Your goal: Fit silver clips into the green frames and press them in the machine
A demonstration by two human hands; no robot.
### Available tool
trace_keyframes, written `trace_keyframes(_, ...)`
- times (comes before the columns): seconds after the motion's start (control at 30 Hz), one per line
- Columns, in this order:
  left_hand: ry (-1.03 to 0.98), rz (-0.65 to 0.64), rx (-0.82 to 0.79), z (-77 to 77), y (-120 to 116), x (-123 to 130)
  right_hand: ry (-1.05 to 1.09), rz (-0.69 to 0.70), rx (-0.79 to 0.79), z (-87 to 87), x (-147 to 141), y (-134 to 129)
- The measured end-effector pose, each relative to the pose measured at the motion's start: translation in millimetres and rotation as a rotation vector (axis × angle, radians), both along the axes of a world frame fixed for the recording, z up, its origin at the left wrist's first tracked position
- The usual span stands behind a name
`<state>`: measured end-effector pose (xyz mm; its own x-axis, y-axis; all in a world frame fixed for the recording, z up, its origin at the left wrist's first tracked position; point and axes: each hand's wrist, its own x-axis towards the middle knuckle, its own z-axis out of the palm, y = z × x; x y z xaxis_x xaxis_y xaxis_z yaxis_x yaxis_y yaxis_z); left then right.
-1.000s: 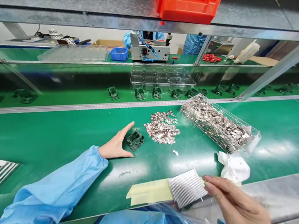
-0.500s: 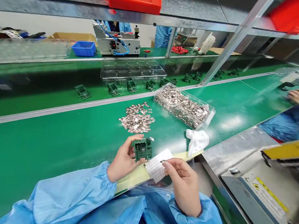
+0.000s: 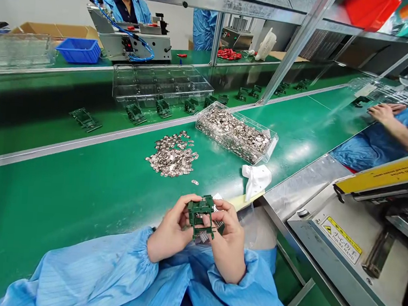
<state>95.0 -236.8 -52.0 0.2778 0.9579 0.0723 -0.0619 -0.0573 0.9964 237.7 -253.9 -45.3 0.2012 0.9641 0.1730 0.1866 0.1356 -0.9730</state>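
Note:
Between my two hands is a dark green plastic frame (image 3: 196, 207), held up near the bench's front edge. My left hand (image 3: 172, 227) grips its left side, thumb below and fingers on top. On the right side, the fingers and thumb of my right hand (image 3: 231, 241) close around the same frame. Whether a small part is also pinched there is hidden. Behind the frame, a white ribbed sheet (image 3: 217, 197) is mostly covered. Farther back lies a pile of small metal pieces (image 3: 174, 155), with one loose piece (image 3: 195, 182) nearer me.
A clear box of metal pieces (image 3: 236, 132) and a crumpled white cloth (image 3: 256, 177) lie to the right. More green frames (image 3: 135, 113) line the back strip beside a clear tray (image 3: 160, 82). A co-worker's hands (image 3: 385, 112) and a machine (image 3: 352, 228) are at right.
My right hand has moved left from above the white sheet onto the green frame. The frame is turned and held by both hands. The camera view has shifted, and a loose metal piece lies before the pile.

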Motion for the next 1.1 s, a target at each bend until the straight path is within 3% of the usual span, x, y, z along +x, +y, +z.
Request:
trace_keyframes(0.2, 0.002, -0.045, 0.009, 0.6, -2, -3, -0.010, -0.043, -0.010, -0.9, -5, -5)
trace_keyframes(0.43, 0.137, 0.022, 0.030, -7.9, -5, -5, 0.089, 0.020, -0.049, -5.6, -6, -4)
trace_keyframes(0.63, 0.171, 0.075, 0.004, -1.6, -6, -2, 0.275, 0.038, -0.118, -4.6, -7, -2)
trace_keyframes(0.97, 0.178, 0.120, 0.019, 5.5, -10, 2, 0.351, 0.026, -0.140, -3.5, -8, -5)
trace_keyframes(1.1, 0.188, 0.100, 0.026, 5.4, -11, 6, 0.359, 0.043, -0.152, -5.5, 4, -11)
